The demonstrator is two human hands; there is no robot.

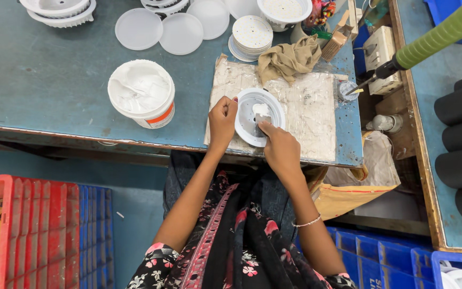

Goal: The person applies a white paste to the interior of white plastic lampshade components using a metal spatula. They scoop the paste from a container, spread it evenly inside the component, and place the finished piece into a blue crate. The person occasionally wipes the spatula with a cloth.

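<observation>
At a blue workbench (44, 80), a seated person works over a paste-smeared mat (316, 112). Her left hand (222, 119) is curled shut, gripping the rim of a white round housing (247, 115) that lies flat on the mat near the bench's front edge. Her right hand (280, 147) pinches a small spreader (261, 115) loaded with white paste, its tip inside the housing. An open tub (141, 93) of white paste stands to the left, well apart. White discs (180, 33) and a crumpled cloth (290, 59) lie behind.
</observation>
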